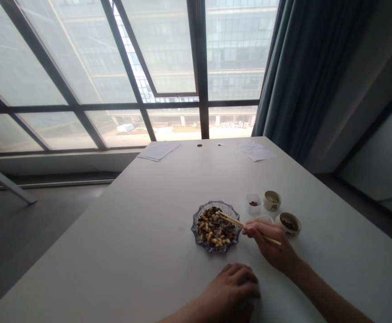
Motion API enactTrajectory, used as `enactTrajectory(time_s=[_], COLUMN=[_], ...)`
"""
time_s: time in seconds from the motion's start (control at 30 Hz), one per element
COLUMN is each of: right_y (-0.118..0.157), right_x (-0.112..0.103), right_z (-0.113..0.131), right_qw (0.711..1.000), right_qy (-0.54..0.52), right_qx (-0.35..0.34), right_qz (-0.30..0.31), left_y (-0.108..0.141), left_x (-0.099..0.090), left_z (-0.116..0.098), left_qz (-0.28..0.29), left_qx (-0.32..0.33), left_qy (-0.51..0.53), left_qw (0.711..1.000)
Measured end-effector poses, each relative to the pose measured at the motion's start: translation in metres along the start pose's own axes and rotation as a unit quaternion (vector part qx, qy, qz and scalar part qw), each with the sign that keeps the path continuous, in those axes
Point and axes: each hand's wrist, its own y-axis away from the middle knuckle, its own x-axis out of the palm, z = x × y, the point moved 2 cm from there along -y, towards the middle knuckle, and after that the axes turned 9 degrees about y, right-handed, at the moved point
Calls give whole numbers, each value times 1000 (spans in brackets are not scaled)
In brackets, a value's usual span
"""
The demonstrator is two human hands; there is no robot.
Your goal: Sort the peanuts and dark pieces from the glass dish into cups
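Note:
A pair of wooden chopsticks is in my right hand, with the tips over the heap in a scalloped clear glass dish. That heap mixes peanuts with dark reddish-brown pieces; whether the tips pinch a piece is too small to tell. My left hand rests on the table in front of the dish, fingers curled together, and no object shows in it. Behind the right hand, a white dish is partly hidden.
Right of the glass dish stand a small square white container with a few dark pieces, a cream bowl and another cream bowl with dark contents. Papers and more sheets lie at the white table's far end.

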Motion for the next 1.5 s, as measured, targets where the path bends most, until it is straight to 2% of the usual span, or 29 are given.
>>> enactTrajectory(time_s=[0.1, 0.17, 0.23, 0.3, 0.37, 0.43, 0.57, 0.73, 0.8, 0.9, 1.07, 1.2, 1.33, 1.4, 1.5], right_y=[11, 25, 42, 60, 74, 83, 86, 65, 51, 29, 8, 4, 7, 13, 26], right_x=[-28, -51, -74, -92, -103, -107, -106, -97, -82, -48, 12, 34, 28, 14, -21], right_z=[12, 19, 25, 30, 33, 35, 36, 41, 42, 37, 11, -2, 5, 10, 16], right_qw=[997, 990, 978, 959, 940, 929, 932, 934, 944, 959, 966, 969, 968, 962, 954], right_qy=[29, 50, 72, 103, 129, 140, 134, 110, 62, -13, -90, -88, -85, -83, -60], right_qx=[-9, 15, 71, 155, 224, 260, 273, 271, 257, 244, 238, 230, 227, 239, 258], right_qz=[-75, -129, -185, -213, -225, -223, -198, -205, -195, -144, -49, -28, -61, -98, -144], left_y=[-1, -1, -2, -2, -3, -4, -5, -5, -4, -4, -4, -5, -6, -5, -4], left_x=[-2, -4, -6, -9, -12, -15, -16, -16, -15, -13, -11, -11, -12, -12, -12], left_z=[-2, -3, -5, -7, -10, -11, -13, -13, -12, -11, -9, -10, -10, -10, -10], left_qz=[4, 8, 16, 20, 12, 12, 22, 13, 14, 17, 20, 26, 36, 37, 34], left_qx=[-5, -12, -18, -24, -29, -35, -35, -30, -26, -23, -20, -19, -21, -24, -29], left_qy=[2, 4, 14, 27, 37, 40, 43, 40, 40, 38, 30, 29, 28, 26, 25], left_qw=[1000, 1000, 1000, 999, 999, 998, 998, 999, 999, 999, 999, 999, 999, 999, 999])
